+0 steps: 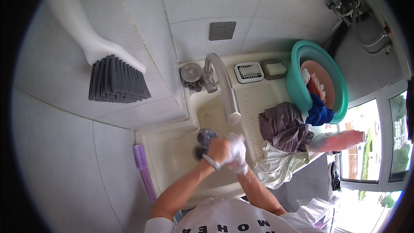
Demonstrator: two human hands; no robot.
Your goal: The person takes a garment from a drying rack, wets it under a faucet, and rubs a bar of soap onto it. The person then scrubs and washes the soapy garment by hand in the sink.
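My left hand (219, 151) is closed in a fist over the cream laundry sink (168, 165), with a bracelet at its wrist. From that fist a dark grey wet cloth (207, 136) sticks out beside the drain (199, 152). Pressed against the left is my right hand (238, 158), blurred and covered in white that may be suds or a white cloth. Whether its fingers grip anything is hidden. Beyond both hands, the metal faucet (231, 103) arches over the basin.
On the ribbed washboard (247, 110) lie a purple-brown garment (281, 126) and a pale garment (278, 168). Green basin (294, 81), pink bottle (338, 140), soap dish (249, 72) and soap bar (275, 68) stand around. A purple brush (145, 174) rests left; a large brush (119, 81) hangs nearby.
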